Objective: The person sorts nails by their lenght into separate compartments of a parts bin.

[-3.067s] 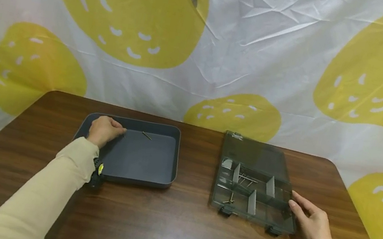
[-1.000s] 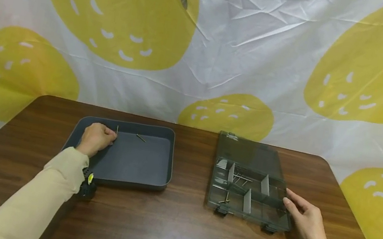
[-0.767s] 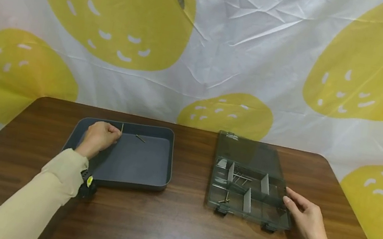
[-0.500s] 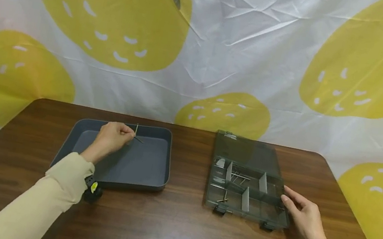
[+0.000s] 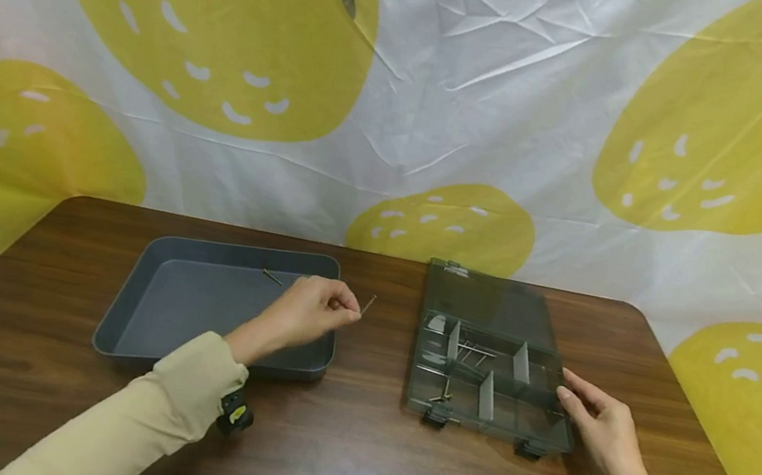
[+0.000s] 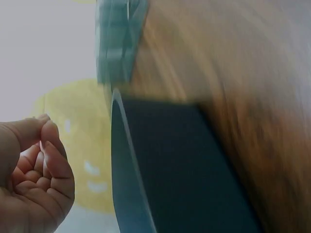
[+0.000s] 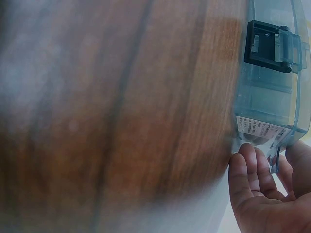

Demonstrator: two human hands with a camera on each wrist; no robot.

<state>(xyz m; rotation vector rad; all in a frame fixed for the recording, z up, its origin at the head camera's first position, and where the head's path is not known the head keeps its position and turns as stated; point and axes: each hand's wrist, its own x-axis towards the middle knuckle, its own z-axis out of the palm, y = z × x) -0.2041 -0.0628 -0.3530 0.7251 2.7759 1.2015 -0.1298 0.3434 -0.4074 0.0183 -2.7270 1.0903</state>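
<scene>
My left hand [image 5: 308,311] pinches a thin brass-coloured screw [image 5: 368,304] between thumb and fingertips, just past the right rim of a dark grey tray [image 5: 216,319]. In the left wrist view the tray wall [image 6: 180,165] stands beside the hand [image 6: 36,174]; the screw is hard to make out there. Another screw [image 5: 272,277] lies in the tray. My right hand [image 5: 612,436] holds the right side of a translucent grey compartment box [image 5: 525,417], its lid [image 5: 498,307] folded back. Several silvery pins [image 5: 475,352] lie in a rear compartment, and several brass-coloured screws [image 5: 442,395] in the front left one.
Both containers stand on a brown wooden table [image 5: 345,450], with a gap between them. Behind it hangs a white cloth [image 5: 415,125] with yellow fruit prints. Two black latches [image 5: 436,415] stick out at the box's front edge.
My left hand has lifted a screw from the tray's back left and carried it right, past the tray's right rim. My right hand has stayed at the box.
</scene>
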